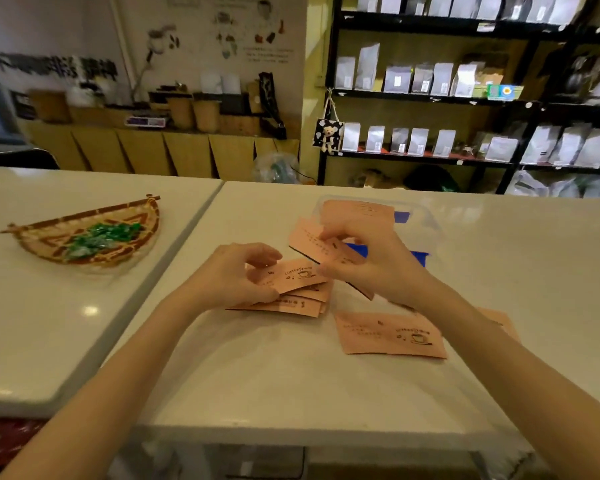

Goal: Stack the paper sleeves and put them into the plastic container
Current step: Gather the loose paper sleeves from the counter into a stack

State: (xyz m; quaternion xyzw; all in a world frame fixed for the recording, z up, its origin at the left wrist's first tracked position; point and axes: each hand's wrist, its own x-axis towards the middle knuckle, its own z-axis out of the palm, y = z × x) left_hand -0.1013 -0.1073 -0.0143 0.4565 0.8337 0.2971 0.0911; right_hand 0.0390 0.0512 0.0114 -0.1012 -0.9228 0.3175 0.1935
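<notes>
Pink paper sleeves printed with a coffee cup lie on the white table. My left hand [238, 275] pinches one sleeve [297, 277] above a small loose pile [291, 303]. My right hand [368, 261] holds a stack of sleeves [312, 242] tilted above the table. One sleeve [390, 336] lies flat at the front right, and another [499, 322] shows past my right forearm. Behind my right hand stands the clear plastic container [426, 220] with blue clips, a sleeve [357, 213] inside it.
A woven bamboo tray [42, 237] with green wrapped sweets lies on the adjoining table at the left. A seam [201, 216] splits the two tables. Black shelves [430, 98] with pouches stand behind the counter.
</notes>
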